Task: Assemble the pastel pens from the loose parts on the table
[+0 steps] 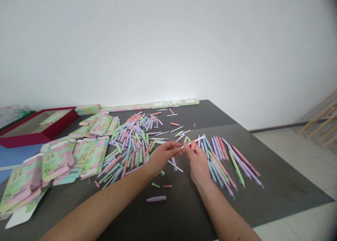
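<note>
Above the middle of the table, my left hand [164,156] and my right hand [198,162] meet at a thin white pen refill [198,139]. My left fingers pinch its lower left end. The fingers of my right hand close around its middle, with a coral pen part [193,145] also between them. Left of my hands lies a heap of pastel pen barrels [129,142]. To the right of my right hand are rows of pens [218,156]. A purple barrel piece [156,199] lies in front, near a green plug [155,185] and a coral plug [167,186].
Folded printed cartons [92,155] pile up on the left, beside a red box [39,134]. Small boxes [175,103] line the wall at the back. Loose refills and caps are scattered behind my hands. The dark table [284,195] ends at the right over a tiled floor.
</note>
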Tool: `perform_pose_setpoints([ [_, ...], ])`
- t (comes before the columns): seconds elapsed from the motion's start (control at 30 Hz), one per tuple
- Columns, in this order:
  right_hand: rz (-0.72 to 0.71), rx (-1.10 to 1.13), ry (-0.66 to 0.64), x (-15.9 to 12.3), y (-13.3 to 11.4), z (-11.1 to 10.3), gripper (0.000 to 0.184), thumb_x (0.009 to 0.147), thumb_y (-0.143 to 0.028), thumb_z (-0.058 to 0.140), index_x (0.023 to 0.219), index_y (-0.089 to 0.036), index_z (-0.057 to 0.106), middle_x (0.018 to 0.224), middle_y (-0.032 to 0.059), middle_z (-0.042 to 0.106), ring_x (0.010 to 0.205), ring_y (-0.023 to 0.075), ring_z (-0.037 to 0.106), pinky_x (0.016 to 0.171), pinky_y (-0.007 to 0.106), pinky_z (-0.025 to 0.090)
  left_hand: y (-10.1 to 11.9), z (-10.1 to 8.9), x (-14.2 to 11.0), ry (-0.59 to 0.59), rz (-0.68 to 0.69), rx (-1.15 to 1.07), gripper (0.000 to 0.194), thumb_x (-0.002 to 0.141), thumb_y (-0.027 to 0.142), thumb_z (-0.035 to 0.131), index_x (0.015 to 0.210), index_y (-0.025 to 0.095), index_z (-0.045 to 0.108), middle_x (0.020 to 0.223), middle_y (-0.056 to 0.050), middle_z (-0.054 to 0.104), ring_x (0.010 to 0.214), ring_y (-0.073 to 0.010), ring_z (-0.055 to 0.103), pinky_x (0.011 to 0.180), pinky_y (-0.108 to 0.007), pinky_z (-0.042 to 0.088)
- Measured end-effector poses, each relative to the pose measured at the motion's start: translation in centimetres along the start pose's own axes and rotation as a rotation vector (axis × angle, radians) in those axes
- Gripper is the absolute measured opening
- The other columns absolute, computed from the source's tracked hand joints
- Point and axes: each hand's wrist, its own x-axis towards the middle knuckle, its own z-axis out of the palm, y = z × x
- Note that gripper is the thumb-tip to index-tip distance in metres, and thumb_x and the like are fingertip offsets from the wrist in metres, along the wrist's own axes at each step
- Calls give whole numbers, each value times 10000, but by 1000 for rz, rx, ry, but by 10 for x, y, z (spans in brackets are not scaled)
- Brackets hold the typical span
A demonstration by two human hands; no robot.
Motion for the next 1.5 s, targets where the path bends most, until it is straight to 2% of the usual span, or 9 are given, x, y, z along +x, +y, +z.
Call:
perform_pose_setpoints([
  [0.2,-11,-22,-2,-5,7,3,222,773,-408,584,799,-197,646,657,-25,557,665,140,503,619,249,395,-13,17,-5,1,-140,-452,136,769,171,630,895,128,661,792,-20,660,696,-47,609,722,-149,484],
  [0.37,-93,-146,-6,-8,5,1,206,800,-389,561,795,-198,638,755,6,600,705,152,522,659,270,408,-15,24,-3,19,-131,-524,99,796,202,600,842,128,647,777,-14,654,688,-44,609,698,-137,495],
  [0.47,-199,-242,-35,-8,-3,-2,209,831,-347,519,920,-209,648,839,29,625,773,171,544,716,295,406,2,8,4,86,-8,-431,95,748,211,655,808,141,633,694,19,622,635,-41,587,678,-151,500],
  [0.6,-307,-373,-49,-6,-9,-5,206,851,-306,483,901,-216,662,828,40,633,779,182,561,706,301,409,40,-25,7,233,224,-229,147,690,242,700,791,146,650,678,32,608,630,-35,567,665,-141,480],
  [0.7,-353,-433,-81,-6,-8,-5,208,858,-284,471,901,-225,666,827,44,643,795,189,572,707,299,413,57,-42,1,274,269,-6,181,658,268,714,781,142,671,686,20,619,643,-54,569,679,-172,470],
  [0.8,-379,-505,-119,-6,-6,-5,216,866,-260,459,894,-225,670,815,42,644,776,184,572,692,292,408,60,-50,-7,313,267,184,208,645,309,716,779,154,681,728,10,646,675,-77,582,712,-207,460],
  [0.97,-411,-629,-158,-5,-1,-5,226,875,-254,450,906,-221,672,814,49,644,774,187,576,684,289,399,57,-52,-15,319,262,458,249,672,377,683,821,177,684,763,-6,676,745,-135,610,756,-253,449],
  [1.27,-485,-845,-200,-1,7,-5,258,894,-292,436,941,-212,677,816,65,655,768,191,581,683,286,389,74,-42,-23,267,305,922,243,746,398,594,851,202,694,753,1,696,747,-169,613,708,-248,432],
  [1.5,-419,-854,-296,-6,12,1,248,891,-281,431,881,-199,664,764,46,619,748,174,557,647,258,353,58,-23,-25,75,325,1063,287,789,393,520,902,192,692,851,-19,696,787,-174,610,733,-261,442],
])
